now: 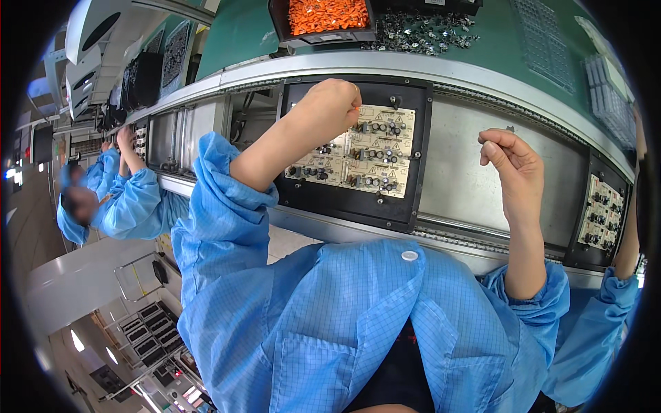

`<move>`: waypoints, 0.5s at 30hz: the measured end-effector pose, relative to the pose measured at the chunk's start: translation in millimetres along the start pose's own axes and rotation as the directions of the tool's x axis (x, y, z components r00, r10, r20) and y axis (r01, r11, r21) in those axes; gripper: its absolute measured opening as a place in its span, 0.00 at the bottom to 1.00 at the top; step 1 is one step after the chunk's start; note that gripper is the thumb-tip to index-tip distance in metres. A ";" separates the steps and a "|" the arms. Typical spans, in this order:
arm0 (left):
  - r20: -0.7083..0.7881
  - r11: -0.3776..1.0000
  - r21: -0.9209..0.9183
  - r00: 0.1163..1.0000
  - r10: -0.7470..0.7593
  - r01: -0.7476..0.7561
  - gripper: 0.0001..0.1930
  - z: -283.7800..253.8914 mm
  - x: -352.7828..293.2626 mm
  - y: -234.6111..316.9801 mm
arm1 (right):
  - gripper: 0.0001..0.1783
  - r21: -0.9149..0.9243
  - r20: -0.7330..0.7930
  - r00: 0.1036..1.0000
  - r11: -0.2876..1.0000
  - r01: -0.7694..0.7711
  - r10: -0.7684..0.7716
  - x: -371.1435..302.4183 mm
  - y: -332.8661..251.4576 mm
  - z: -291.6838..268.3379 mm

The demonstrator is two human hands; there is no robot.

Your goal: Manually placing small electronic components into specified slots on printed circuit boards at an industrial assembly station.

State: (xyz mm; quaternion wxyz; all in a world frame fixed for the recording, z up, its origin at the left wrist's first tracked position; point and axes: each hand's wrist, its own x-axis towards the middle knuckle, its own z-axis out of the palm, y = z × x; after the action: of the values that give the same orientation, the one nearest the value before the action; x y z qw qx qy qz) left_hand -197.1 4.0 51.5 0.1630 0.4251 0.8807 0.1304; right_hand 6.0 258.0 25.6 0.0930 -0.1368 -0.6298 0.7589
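Far left, a co-worker (103,199) in a blue smock works at the same conveyor line (482,120), hands up near another black carrier.

Left hand (330,103): clenched into a loose fist, fingertips pinched down over the panel of circuit boards (368,155), which sits in a black carrier tray (413,199) on the line. It looks to be pressing or seating a small part near the panel's upper edge, though the part itself is hidden under the fingers, so I can't tell what it grasps, if anything. The boards already carry several dark capacitors.

Right hand (513,162): raised over the bare metal stretch of the line, thumb and forefinger pinched on a tiny metal component (509,129) (too small to tell its kind).

Behind, on the green bench (241,34): a bin of orange parts (327,15) and a scatter of small metal parts (423,34). At right, a second carrier w/ boards (599,213) and another person's blue sleeve (620,296).

Step in hand, by my reading: hand-inserting parts into the panel; the left one is at the insertion pt, the right one is holding the next piece ready. The next move calls for bringing the right hand's part across to the panel, lining its leads up w/ the holes and pushing it straight down w/o bending them.
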 end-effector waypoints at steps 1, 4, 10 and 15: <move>0.006 1.000 -0.002 1.000 0.011 -0.011 0.09 -0.4 0.4 -0.3 | 0.09 0.004 -0.001 1.000 1.000 0.006 -0.006 0.0 0.8 0.1; 0.006 1.000 -0.004 1.000 0.022 -0.022 0.09 -0.4 -0.1 -0.7 | 0.09 0.008 -0.003 1.000 1.000 0.014 -0.014 0.7 0.9 1.5; -0.032 0.999 0.015 0.999 0.042 -0.041 0.08 5.1 0.3 -1.0 | 0.08 0.011 0.005 0.999 0.999 0.045 -0.045 2.2 0.1 6.1; -0.041 1.000 -0.003 0.999 0.007 -0.007 0.07 2.2 -0.2 4.0 | 0.07 0.029 0.023 0.999 0.999 -0.038 0.038 4.0 4.9 5.2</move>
State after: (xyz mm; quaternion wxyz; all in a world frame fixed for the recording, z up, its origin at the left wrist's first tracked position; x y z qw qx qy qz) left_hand -193.3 6.5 51.0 0.1450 0.4253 0.8822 0.1411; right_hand 0.6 253.5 21.3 0.0735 -0.1388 -0.6167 0.7714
